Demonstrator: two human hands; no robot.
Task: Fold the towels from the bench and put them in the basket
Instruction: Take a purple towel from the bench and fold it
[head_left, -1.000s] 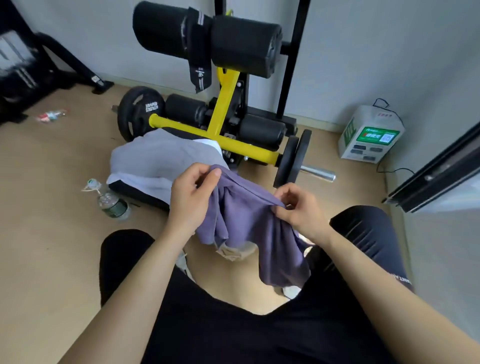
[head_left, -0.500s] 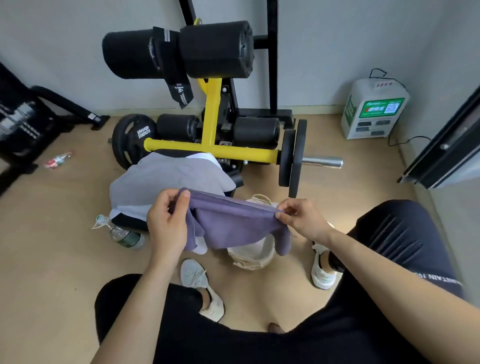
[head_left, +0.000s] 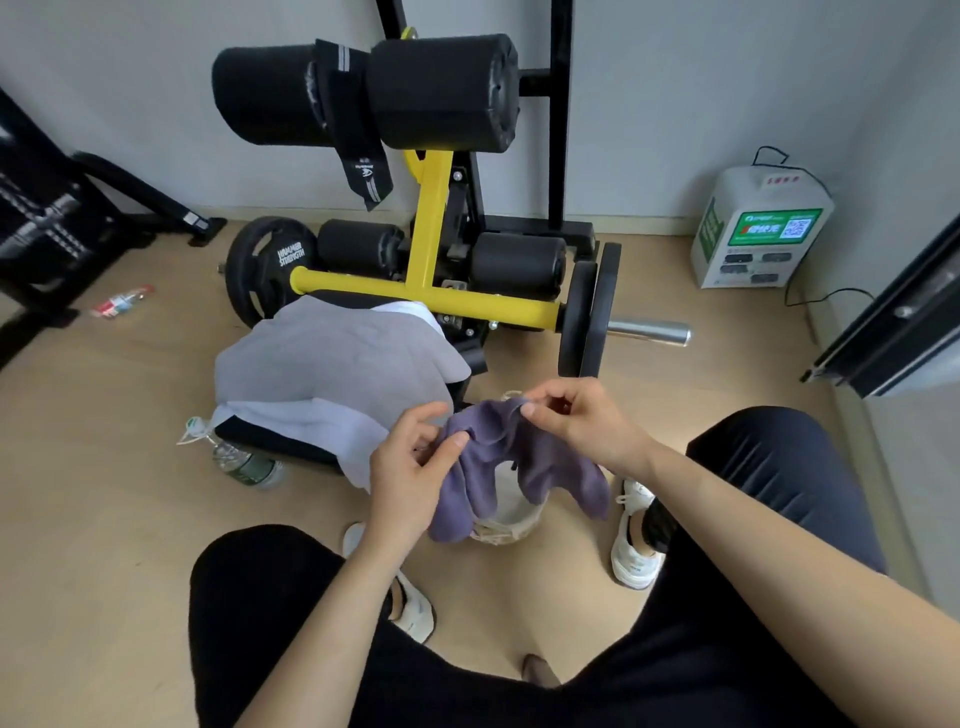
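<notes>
Two hands on the purple towel (head_left: 493, 441), which hangs bunched up right over the basket (head_left: 506, 527) on the floor between the feet. Left hand (head_left: 410, 467) has its thumb pressed onto a fold, fingers loosely curled behind it, index sticking out a bit. Right hand (head_left: 582, 421) pinches the top edge between thumb and forefinger, with the other fingers tucked in. A grey towel (head_left: 332, 364) and a pale towel (head_left: 306, 423) under it lie draped on the bench (head_left: 275, 441), just to the left.
</notes>
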